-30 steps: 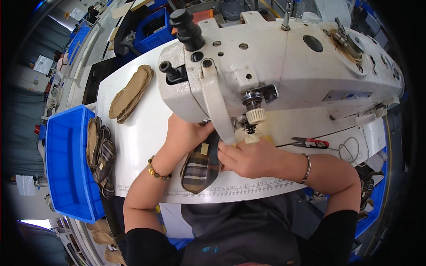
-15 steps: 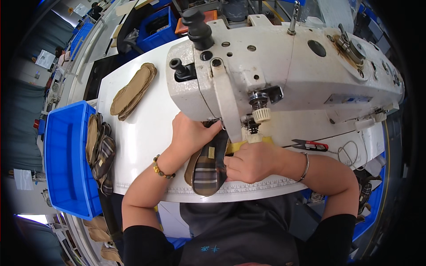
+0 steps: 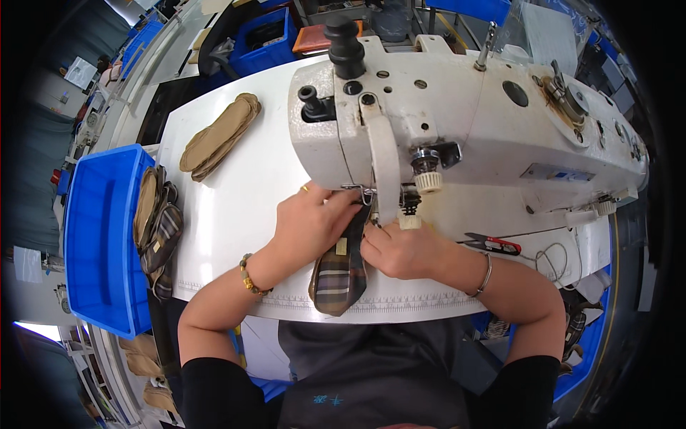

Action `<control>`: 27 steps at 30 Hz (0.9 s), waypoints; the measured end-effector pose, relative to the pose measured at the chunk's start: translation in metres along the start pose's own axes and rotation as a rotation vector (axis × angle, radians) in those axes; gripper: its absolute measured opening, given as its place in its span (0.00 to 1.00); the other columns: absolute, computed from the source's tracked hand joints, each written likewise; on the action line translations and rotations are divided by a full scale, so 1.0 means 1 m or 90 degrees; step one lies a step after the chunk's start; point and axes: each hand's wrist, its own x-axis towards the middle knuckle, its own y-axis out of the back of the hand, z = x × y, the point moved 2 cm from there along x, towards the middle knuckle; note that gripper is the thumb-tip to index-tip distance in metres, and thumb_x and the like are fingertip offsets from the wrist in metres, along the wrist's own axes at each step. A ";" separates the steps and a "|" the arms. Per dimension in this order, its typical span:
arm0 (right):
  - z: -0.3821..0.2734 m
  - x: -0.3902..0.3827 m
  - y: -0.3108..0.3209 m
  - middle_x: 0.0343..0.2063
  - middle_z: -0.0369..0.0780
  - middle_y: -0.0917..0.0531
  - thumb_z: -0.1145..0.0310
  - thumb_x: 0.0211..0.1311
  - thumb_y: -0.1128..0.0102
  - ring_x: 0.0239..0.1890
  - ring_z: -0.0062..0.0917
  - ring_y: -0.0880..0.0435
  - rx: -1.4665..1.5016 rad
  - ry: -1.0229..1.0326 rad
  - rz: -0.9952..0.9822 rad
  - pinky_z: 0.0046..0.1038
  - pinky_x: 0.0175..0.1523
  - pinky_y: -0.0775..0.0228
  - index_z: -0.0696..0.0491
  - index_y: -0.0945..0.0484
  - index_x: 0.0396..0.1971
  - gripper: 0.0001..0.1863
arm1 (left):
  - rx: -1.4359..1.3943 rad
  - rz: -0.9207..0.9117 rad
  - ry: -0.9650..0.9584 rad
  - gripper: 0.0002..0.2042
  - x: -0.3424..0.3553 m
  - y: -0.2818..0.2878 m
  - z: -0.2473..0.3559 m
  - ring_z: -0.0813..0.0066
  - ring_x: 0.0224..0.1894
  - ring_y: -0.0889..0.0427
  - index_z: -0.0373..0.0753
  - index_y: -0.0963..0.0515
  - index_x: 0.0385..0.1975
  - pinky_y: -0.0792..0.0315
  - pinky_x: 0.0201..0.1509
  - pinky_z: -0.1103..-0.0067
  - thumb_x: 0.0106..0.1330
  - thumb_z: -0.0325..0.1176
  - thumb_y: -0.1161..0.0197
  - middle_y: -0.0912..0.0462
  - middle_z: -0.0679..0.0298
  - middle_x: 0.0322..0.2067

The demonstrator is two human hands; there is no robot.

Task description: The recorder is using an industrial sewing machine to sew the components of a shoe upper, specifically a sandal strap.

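A plaid slipper (image 3: 334, 282) in brown, grey and white lies with its toe toward me, and its far end reaches beneath the head of a white sewing machine (image 3: 457, 129). My left hand (image 3: 311, 220) presses its fingers and thumb onto the slipper's far end close to the needle area. On the slipper's right edge, my right hand (image 3: 396, 249) is closed, pinching the dark rim. The machine head hides the needle and part of the far end. Right of my right hand lie red-handled thread snips (image 3: 493, 244).
A stack of tan soles (image 3: 220, 137) lies on the white table (image 3: 236, 214) at the far left. Plaid slippers (image 3: 161, 236) hang over the edge of a blue bin (image 3: 100, 243). A ruler strip (image 3: 407, 305) runs along the near table edge. Another blue bin (image 3: 261, 43) stands behind.
The slipper has turned a little, and its tan sole edge no longer shows on the left. My right hand has moved farther up its edge. The whole view has shifted slightly.
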 end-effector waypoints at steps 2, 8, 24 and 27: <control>0.000 -0.001 0.000 0.30 0.46 0.16 0.67 0.47 0.40 0.20 0.20 0.19 0.042 -0.009 -0.015 0.27 0.17 0.32 0.52 0.22 0.22 0.05 | 0.000 -0.039 -0.048 0.13 -0.008 0.002 0.001 0.65 0.28 0.20 0.48 0.14 0.40 0.26 0.29 0.71 0.54 0.33 0.28 0.19 0.65 0.29; -0.002 0.001 0.003 0.29 0.46 0.16 0.68 0.47 0.40 0.21 0.22 0.17 0.055 -0.039 -0.033 0.28 0.18 0.30 0.53 0.22 0.22 0.05 | -0.033 -0.077 -0.054 0.23 -0.017 -0.003 0.004 0.62 0.42 0.21 0.51 0.15 0.48 0.24 0.38 0.70 0.49 0.24 0.31 0.19 0.64 0.43; 0.011 0.004 0.012 0.29 0.46 0.16 0.68 0.45 0.39 0.23 0.26 0.18 -0.007 -0.019 -0.022 0.28 0.20 0.28 0.56 0.20 0.25 0.08 | -0.020 -0.063 -0.003 0.18 -0.009 -0.007 0.003 0.62 0.46 0.20 0.46 0.14 0.44 0.25 0.41 0.69 0.50 0.26 0.30 0.19 0.65 0.39; 0.007 0.006 0.016 0.29 0.47 0.16 0.69 0.46 0.38 0.22 0.25 0.18 0.024 -0.043 -0.072 0.27 0.21 0.28 0.57 0.20 0.25 0.08 | -0.058 -0.028 0.035 0.13 -0.008 -0.011 -0.004 0.61 0.42 0.19 0.42 0.17 0.39 0.25 0.41 0.67 0.53 0.27 0.29 0.16 0.64 0.34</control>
